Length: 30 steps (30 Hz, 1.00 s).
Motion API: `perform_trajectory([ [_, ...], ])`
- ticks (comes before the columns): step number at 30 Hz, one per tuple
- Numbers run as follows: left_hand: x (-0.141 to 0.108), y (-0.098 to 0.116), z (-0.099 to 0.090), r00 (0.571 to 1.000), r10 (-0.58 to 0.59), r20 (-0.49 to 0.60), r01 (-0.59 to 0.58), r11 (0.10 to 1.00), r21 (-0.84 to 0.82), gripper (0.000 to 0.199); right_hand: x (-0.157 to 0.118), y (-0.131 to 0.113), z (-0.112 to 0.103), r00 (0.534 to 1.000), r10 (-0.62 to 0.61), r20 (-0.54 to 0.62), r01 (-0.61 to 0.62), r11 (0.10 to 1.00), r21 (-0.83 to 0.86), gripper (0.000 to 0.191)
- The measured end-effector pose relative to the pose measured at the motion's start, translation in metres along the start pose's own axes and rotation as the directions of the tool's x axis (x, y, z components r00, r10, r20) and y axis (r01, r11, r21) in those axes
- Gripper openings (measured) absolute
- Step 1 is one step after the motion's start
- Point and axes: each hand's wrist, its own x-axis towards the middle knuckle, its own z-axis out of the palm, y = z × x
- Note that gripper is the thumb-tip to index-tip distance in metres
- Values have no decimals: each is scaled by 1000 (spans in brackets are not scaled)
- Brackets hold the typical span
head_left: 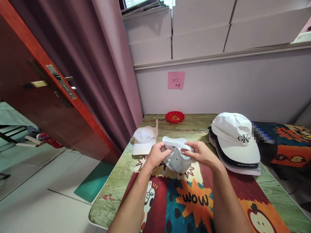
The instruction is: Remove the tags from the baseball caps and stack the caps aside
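A pale cap [178,161] is held just over the patterned mat, its back strap toward the top and its rounded crown toward me. My left hand [157,154] pinches the left end of the strap. On the right end, my right hand [198,152] has its fingers closed around the strap. A light pinkish cap [145,139] lies at the left with its strap sticking up behind. To the right stands a stack of caps, topped by a white cap [234,136] with dark letters.
The table [109,191] carries a colourful mat [191,207] and a red scalloped dish [175,117] near the wall. A pink note [176,80] is on the wall. An open door [48,97] and a curtain [116,64] stand left.
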Motion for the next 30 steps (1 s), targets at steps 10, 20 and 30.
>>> perform_trajectory([
  [10, -5, 29, 15, 993, 99, -59, -93, 991, 91, 10, 12, -6, 26, 960, 63, -272, 9, 966, 258, 38],
  [20, -4, 25, 24, 951, 265, -161, -187, 904, 384, 16, 22, 8, 33, 947, 120, -296, -41, 965, 259, 44],
  [30, -7, 18, 49, 813, 542, -214, -272, 679, 682, 24, 24, 10, 35, 923, 248, -294, -105, 897, 430, 44],
])
